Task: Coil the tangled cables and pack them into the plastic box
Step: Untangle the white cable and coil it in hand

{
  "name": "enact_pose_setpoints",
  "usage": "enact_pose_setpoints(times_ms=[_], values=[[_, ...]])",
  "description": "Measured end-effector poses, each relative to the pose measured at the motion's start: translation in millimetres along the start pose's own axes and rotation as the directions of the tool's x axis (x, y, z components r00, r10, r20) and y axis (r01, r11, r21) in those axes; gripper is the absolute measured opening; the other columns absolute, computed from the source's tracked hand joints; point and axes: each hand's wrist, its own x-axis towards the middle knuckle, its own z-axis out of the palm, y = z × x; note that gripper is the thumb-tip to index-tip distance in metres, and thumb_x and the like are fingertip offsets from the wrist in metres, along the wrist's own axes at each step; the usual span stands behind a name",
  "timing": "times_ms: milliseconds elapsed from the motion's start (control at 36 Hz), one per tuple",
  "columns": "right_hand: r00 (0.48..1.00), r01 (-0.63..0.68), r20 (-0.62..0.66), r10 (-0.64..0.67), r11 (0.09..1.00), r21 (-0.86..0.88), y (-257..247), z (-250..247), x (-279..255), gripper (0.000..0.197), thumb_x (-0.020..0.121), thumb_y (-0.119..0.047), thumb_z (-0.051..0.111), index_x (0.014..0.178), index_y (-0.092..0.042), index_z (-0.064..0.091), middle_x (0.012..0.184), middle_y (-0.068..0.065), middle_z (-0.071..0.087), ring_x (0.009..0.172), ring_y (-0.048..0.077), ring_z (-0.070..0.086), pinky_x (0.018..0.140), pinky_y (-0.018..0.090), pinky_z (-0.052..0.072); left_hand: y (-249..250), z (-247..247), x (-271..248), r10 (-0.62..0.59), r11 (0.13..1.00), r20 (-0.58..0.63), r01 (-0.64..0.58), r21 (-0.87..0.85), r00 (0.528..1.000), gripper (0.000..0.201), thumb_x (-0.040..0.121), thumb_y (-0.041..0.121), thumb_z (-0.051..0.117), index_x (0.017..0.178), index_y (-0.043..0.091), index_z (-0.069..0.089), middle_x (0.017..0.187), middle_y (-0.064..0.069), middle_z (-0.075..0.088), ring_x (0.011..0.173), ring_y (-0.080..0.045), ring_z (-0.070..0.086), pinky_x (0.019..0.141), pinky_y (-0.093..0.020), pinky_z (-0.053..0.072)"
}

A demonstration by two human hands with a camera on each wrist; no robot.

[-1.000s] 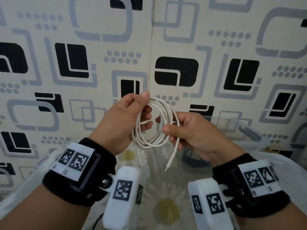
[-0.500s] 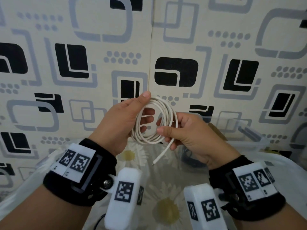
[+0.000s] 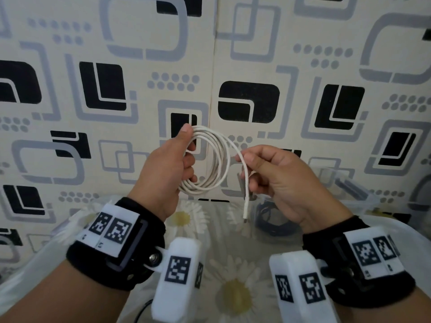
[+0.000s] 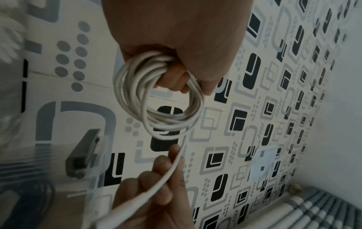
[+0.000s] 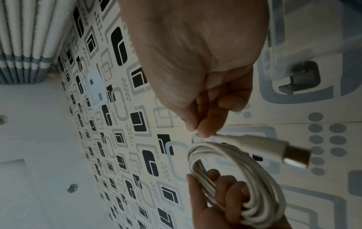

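Two hands are held up in front of a wall with black and grey shapes (image 3: 247,101). A white cable (image 3: 210,164) is wound into a ring of loops, and the ring is gripped by the left hand (image 3: 163,169), with the thumb pressed on top and the fingers curled through it. The loose end of the cable is pinched by the right hand (image 3: 277,178), and its plug (image 3: 245,216) hangs down below the fingers.

A clear plastic box (image 3: 345,190) is seen on the right, far behind the right hand, partly hidden by it. A dark cable (image 3: 272,222) is seen through its clear wall. A cloth with daisies (image 3: 233,290) is spread below the hands.

Only in the right wrist view is the plug (image 5: 274,150) seen large, with its metal tip. A grey clip (image 4: 82,155) on the box is shown in the left wrist view, and a striped curtain (image 4: 321,207) too.
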Motion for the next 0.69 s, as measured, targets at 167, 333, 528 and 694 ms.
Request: enact_pose_setpoints(times_ms=[167,333,528,694], values=[[0.999,-0.018,0.039,0.016,0.999,0.038,-2.6,0.4,-2.0,0.031,0.088,-0.031,0.059,0.098,-0.003,0.069,0.07,0.005,0.064,0.046,0.014,0.056,0.056,0.029,0.038,-3.9,-2.8,0.1,0.045,0.994,0.021,-0.047,0.095,0.999,0.036,0.09,0.052,0.055,0.084,0.017,0.058,0.06,0.006,0.032,0.052,-0.012,0.027,0.072,-0.039,0.031],[0.997,0.035,0.069,-0.038,0.998,0.045,-3.9,4.0,-3.7,0.021,0.083,-0.018,0.063,0.095,-0.001,0.065,0.061,0.003,0.06,0.045,0.011,0.056,0.049,0.027,0.039,-8.9,-2.0,0.1,0.154,0.956,0.028,-0.156,0.247,0.988,0.029,0.092,0.046,0.056,0.086,0.018,0.059,0.059,0.01,0.043,0.052,-0.009,0.036,0.058,-0.026,0.036],[0.947,0.136,0.302,-0.108,0.988,-0.074,-9.4,12.6,-13.2,0.016,0.079,-0.019,0.064,0.091,-0.007,0.066,0.061,-0.001,0.06,0.047,0.014,0.058,0.053,0.028,0.045,-12.4,0.3,0.5,0.102,0.97,0.087,-0.118,0.213,0.991,0.028,0.094,0.045,0.054,0.091,0.018,0.063,0.057,0.011,0.043,0.052,-0.008,0.038,0.054,-0.023,0.035],[0.953,0.077,0.303,-0.025,0.984,-0.163,-3.0,10.9,-10.0,0.011,0.09,-0.009,0.061,0.093,0.001,0.063,0.063,0.006,0.058,0.044,0.012,0.056,0.049,0.026,0.041,-6.6,-3.4,3.2,-0.029,0.999,0.204,0.025,0.026,0.979,0.028,0.089,0.038,0.048,0.077,0.015,0.057,0.061,0.001,0.041,0.052,-0.013,0.032,0.057,-0.032,0.029]])
